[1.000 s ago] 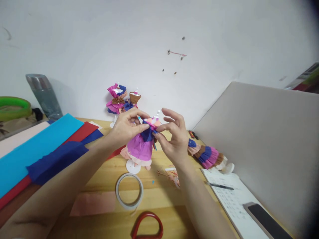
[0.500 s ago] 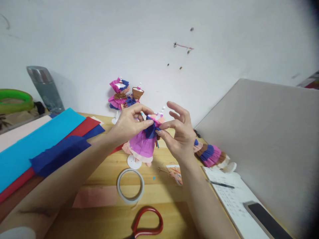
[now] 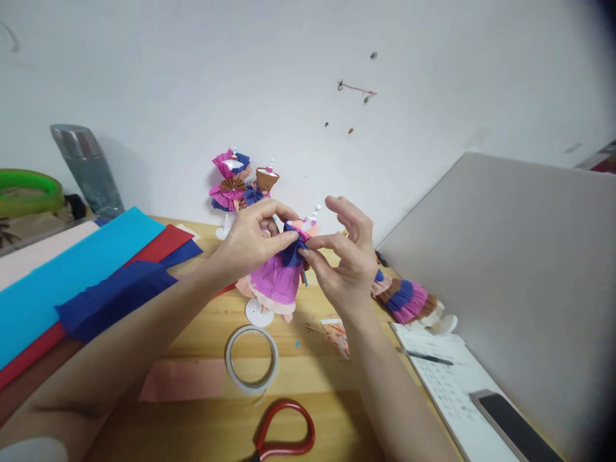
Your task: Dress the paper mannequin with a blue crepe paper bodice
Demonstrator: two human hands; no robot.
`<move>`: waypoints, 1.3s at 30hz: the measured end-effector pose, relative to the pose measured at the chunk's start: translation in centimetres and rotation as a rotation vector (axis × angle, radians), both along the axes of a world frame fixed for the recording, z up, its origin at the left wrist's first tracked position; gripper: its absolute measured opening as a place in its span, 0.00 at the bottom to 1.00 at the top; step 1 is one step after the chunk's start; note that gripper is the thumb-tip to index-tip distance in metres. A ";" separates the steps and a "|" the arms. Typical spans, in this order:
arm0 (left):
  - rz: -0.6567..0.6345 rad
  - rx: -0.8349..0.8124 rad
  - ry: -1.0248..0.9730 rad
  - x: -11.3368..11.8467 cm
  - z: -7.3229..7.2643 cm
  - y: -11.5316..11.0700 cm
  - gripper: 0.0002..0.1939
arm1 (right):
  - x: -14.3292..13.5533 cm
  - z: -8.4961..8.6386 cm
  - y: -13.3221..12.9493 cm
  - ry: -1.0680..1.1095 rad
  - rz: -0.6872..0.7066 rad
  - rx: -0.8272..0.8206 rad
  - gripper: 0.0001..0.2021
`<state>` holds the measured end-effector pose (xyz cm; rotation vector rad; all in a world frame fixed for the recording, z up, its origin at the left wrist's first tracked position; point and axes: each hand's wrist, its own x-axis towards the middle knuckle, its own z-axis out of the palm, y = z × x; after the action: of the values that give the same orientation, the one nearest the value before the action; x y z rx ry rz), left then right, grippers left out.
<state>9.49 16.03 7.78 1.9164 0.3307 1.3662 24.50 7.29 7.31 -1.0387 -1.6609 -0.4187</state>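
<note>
**2 hands pinch the blue bodice of a small dressed figure**

The figure [image 3: 275, 282] stands near the middle of the wooden table [image 3: 202, 333], its white base [image 3: 258, 313] showing below the purple skirt and its knobbed top leaning slightly right. The left hand [image 3: 255, 234] grasps the bodice [image 3: 290, 255] at its upper left edge between thumb and fingers. The right hand [image 3: 349, 256] nips the blue paper at the front between thumb and forefinger, its other fingers raised.

Little has changed over the last 0.5 seconds: both pinches stay on the bodice, while the right hand's raised fingers look slightly more bent. That suggests the paper is still being steadied or adjusted by small finger movements, with neither hand letting go.

In front of the base lies a roll of tape [image 3: 230, 360], with a peach paper strip [image 3: 183, 380] just beside it and a red scissors handle [image 3: 289, 447] nearer the camera. 2 more dressed figures [image 3: 231, 189] stand by the wall; another dressed figure [image 3: 404, 300] lies on its side at right, near the notebook [image 3: 433, 388].
</note>
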 end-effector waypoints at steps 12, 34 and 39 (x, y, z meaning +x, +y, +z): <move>-0.030 -0.017 -0.006 -0.1 0.2 -0.6 0.06 | -1.2 -0.1 -0.4 0.085 -0.077 0.020 0.03; 0.122 -0.162 0.123 -0.8 1.1 -1.3 0.14 | -0.3 -1.8 2.1 0.665 0.285 -0.240 0.41; 0.136 -0.004 0.586 -0.9 1.5 -2.8 0.16 | -0.3 -1.6 2.0 0.683 0.270 -0.239 0.39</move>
<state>8.58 13.21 9.28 2.2978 0.7550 0.8510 24.22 9.25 5.70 -0.9649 -1.2135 0.2993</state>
